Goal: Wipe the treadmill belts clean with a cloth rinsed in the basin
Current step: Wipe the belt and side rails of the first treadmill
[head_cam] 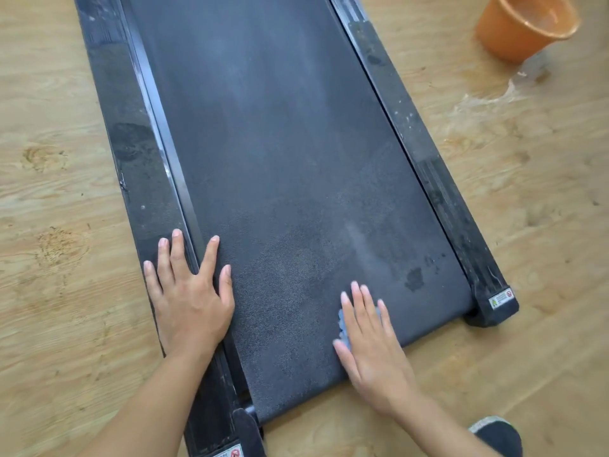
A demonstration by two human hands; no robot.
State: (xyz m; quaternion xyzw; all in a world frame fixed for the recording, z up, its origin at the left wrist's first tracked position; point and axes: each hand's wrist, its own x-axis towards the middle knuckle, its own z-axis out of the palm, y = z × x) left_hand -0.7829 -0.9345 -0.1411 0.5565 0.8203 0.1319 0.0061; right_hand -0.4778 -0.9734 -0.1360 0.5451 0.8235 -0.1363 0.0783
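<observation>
- The wooden floor [49,192] lies to the outer side of the left hand.
- The left hand [191,298] lies flat, palm down, with its fingers straight and spread and nothing held. Its outer fingers rest on the left side rail [131,143], and its thumb and forefinger rest on the edge of the belt.
- Just behind the left wrist, a sticker [230,453] on the rail's near end shows a red crossed circle. Its writing is cut off and too small to read.
- The treadmill belt [280,159] runs forward between the two hands. It is black, with grey dusty streaks farther out and a darker damp blotch just ahead of the right fingertips.
- The pale blue cloth [342,321] lies on the belt near its back edge, under the right hand, showing only beside the forefinger and thumb.
- The right hand [372,344] presses the cloth with straight fingers, not curled round it.
- The right side rail [412,127] runs just beyond that hand. Its end cap [497,311] carries a sticker [501,299] with a red crossed circle and unreadable small print.
- A foot in a dark sock [497,433] sits behind the right wrist.
- The orange basin [524,28] stands on the floor far ahead and right of the right hand, with a wet patch [494,97] beside it.
</observation>
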